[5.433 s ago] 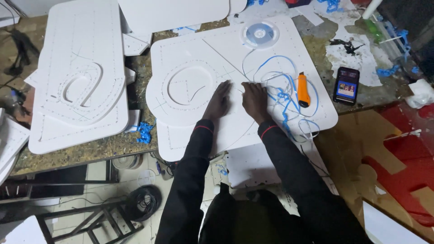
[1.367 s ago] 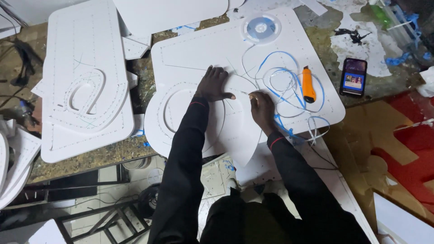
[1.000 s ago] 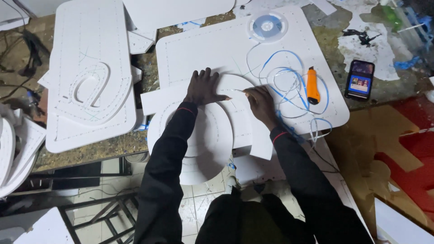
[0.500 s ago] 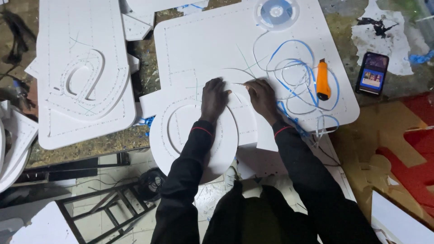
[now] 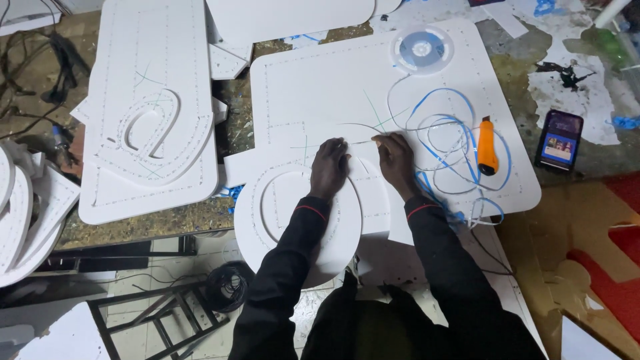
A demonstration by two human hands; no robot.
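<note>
Both hands sit side by side on the big white foam panel (image 5: 373,87) in the head view: left hand (image 5: 329,167) lies flat, fingers pressed together on the round cut-out piece (image 5: 280,220), and right hand (image 5: 395,160) pinches a thin wire (image 5: 400,127) between thumb and fingertips at the panel's middle. From the hands, wire loops lie at 3 o'clock near an orange utility knife (image 5: 487,145), reel (image 5: 422,49) at 1 o'clock, phone (image 5: 559,139) further at 3 on the desk (image 5: 580,80).
</note>
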